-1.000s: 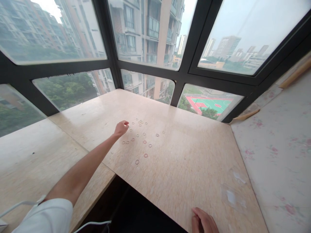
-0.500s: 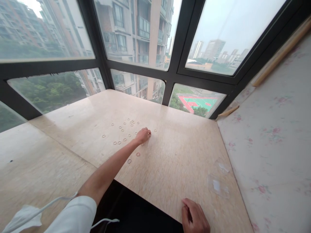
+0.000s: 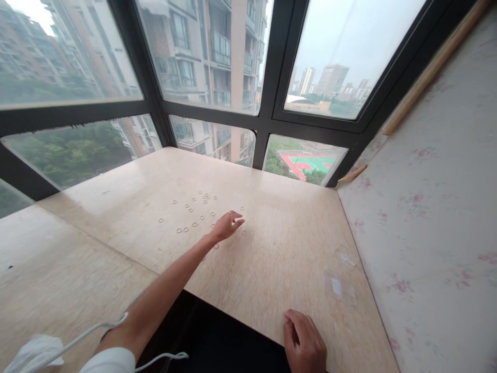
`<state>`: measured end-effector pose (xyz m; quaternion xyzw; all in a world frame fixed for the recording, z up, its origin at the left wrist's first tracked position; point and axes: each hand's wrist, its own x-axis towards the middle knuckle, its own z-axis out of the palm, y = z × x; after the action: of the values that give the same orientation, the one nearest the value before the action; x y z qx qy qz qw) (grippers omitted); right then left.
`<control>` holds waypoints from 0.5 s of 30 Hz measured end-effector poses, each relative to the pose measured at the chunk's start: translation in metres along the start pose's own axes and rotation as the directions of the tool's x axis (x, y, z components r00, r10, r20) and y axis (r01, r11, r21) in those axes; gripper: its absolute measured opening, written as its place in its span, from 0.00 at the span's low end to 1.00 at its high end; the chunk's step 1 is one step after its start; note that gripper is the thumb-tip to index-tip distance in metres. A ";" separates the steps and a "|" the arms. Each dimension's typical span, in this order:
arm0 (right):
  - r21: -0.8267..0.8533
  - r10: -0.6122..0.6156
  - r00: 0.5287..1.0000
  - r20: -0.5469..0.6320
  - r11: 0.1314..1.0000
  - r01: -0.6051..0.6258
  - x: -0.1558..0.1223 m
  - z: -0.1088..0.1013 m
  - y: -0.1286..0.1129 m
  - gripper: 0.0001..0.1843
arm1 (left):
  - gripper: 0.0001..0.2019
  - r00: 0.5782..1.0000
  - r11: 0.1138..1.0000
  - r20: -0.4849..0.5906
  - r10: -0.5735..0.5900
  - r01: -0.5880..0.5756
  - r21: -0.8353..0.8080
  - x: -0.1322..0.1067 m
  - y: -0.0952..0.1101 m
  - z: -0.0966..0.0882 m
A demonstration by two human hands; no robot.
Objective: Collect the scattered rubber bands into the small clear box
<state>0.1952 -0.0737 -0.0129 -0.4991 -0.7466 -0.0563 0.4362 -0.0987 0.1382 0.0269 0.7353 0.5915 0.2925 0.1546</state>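
Several thin rings (image 3: 194, 225) lie scattered over the stone-patterned tabletop (image 3: 233, 290). My left hand (image 3: 227, 226) reaches over their right side, thumb and index finger apart with nothing seen between them. Just below its fingertips a pale ring (image 3: 244, 233) lies by itself, and another ring (image 3: 243, 208) is a little beyond them. Two darker rings show beside and partly behind my left wrist and forearm. At the near edge of the table rests my right hand (image 3: 305, 339), its fingers curled in and no object showing in them.
Clear plastic packaging (image 3: 338, 287) lies at the right, near the flowered wall (image 3: 419, 207). Dark-framed windows (image 3: 266, 119) border the far side. A white cable (image 3: 89, 331) crosses my left arm, and crumpled white tissue (image 3: 34, 355) sits at the lower left.
My left thumb and index finger have parted, and a ring now lies beneath them where bare tabletop was. My right hand stays curled at the edge. The view has shifted slightly.
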 end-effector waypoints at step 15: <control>0.058 0.027 0.999 -0.046 0.998 -0.024 -0.008 0.008 0.008 0.10 | 0.17 0.904 0.759 -0.108 -0.413 0.408 0.508 0.038 -0.105 -0.070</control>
<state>0.1974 -0.0713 -0.0264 -0.4946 -0.7310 -0.0409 0.4684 -0.2185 0.1934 0.0304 0.6032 0.7937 0.0770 0.0138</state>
